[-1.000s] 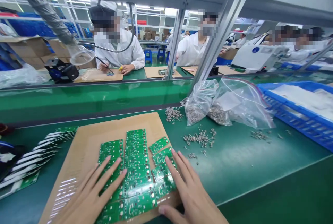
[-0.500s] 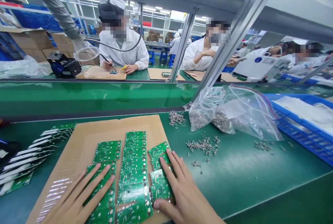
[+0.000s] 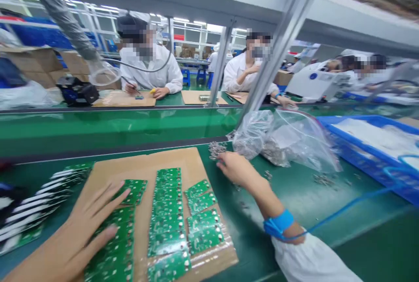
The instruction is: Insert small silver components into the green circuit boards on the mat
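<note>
Nearest the camera, the left hand (image 3: 72, 238) lies flat and spread, palm down, on the left of 3 columns of green circuit boards (image 3: 168, 212). It grips nothing. The fingers press on the boards, probably to keep that column from sliding. The boards lie face up and overlapping on a cardboard sheet (image 3: 176, 157), which seems to be there to keep them off the green table (image 3: 294, 203) and hold them together as 1 batch.

On the right arm, a blue wrist strap (image 3: 279, 223) with a blue cord sits just above a white sleeve, most likely as a guard against static around the boards.

Further out, the right hand (image 3: 234, 167) reaches past the far right corner of the cardboard. Its fingers are curled down at a pile of small metal parts (image 3: 216, 147), touching or just short of it. The fingertips are hidden, so I cannot tell whether they pinch anything.

Just beside that pile lie clear plastic bags (image 3: 288, 138) of the same parts, open toward the hand and within easy reach. A fanned stack of boards (image 3: 39, 203) rests at the left edge of the table, and a blue crate (image 3: 369, 151) stands at the far right.

Beyond a green conveyor belt (image 3: 114, 127), 2 people in white coats (image 3: 153, 70) work at their own cardboard sheets.
</note>
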Available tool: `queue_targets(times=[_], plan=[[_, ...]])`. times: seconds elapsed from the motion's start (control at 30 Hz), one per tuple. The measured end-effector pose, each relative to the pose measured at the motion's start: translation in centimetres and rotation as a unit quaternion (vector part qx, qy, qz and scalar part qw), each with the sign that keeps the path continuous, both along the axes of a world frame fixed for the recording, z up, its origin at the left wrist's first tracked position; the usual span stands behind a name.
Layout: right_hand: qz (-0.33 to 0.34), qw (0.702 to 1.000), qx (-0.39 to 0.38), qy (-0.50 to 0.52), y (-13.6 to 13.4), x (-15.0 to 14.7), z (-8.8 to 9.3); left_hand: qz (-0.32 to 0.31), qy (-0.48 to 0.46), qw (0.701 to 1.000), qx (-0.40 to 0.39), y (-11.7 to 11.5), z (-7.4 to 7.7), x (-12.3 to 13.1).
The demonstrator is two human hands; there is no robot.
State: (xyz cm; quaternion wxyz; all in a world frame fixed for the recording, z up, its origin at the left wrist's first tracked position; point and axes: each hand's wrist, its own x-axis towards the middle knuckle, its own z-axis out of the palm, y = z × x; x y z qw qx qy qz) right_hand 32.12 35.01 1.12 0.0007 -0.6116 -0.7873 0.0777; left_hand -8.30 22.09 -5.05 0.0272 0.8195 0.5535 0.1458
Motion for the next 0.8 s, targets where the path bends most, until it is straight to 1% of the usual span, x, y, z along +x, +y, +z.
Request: queue_targets(times=[0.07, 0.1, 0.13, 0.17, 0.23, 0.3, 0.37, 0.47, 0.6, 0.7, 0.8], plan=[[0.012, 1.000, -0.005, -0.002, 2.0, -0.4, -0.5, -0.011, -0.027, 0.997, -0.065, 2.4, 2.7, 0.5], [0.019, 1.000, -0.006, -0.001, 2.7, -0.6, -1.1, -0.024, -0.034, 0.995, -0.094, 3.5, 3.7, 0.7], [0.024, 1.000, -0.006, -0.001, 3.2, -0.7, -1.8, -0.028, -0.031, 0.994, -0.103, 4.6, 4.4, 0.8], [0.025, 1.000, -0.003, -0.002, 3.6, -0.7, -2.7, -0.028, -0.027, 0.993, -0.107, 5.5, 4.7, 0.9], [0.025, 1.000, 0.014, 0.006, 4.3, -0.3, -4.4, -0.035, -0.021, 0.992, -0.122, 6.8, 4.7, 1.0], [0.032, 0.999, 0.030, 0.028, 4.8, 0.4, -5.6, -0.033, -0.020, 0.990, -0.134, 7.3, 4.3, 1.1], [0.041, 0.997, 0.043, 0.057, 5.1, 1.0, -6.2, -0.020, -0.019, 0.990, -0.139, 7.1, 4.0, 1.0], [0.041, 0.994, 0.059, 0.078, 5.1, 1.4, -5.9, -0.003, -0.020, 0.989, -0.144, 6.6, 4.2, 0.8], [0.060, 0.993, 0.055, 0.081, 4.6, 0.8, -4.7, -0.013, -0.033, 0.988, -0.150, 6.5, 5.3, 1.0], [0.074, 0.993, 0.036, 0.082, 4.2, 0.2, -4.1, -0.031, -0.028, 0.987, -0.158, 6.9, 6.8, 2.6], [0.068, 0.992, 0.031, 0.104, 3.9, 0.0, -3.6, -0.064, -0.005, 0.985, -0.157, 7.3, 9.2, 5.4]])
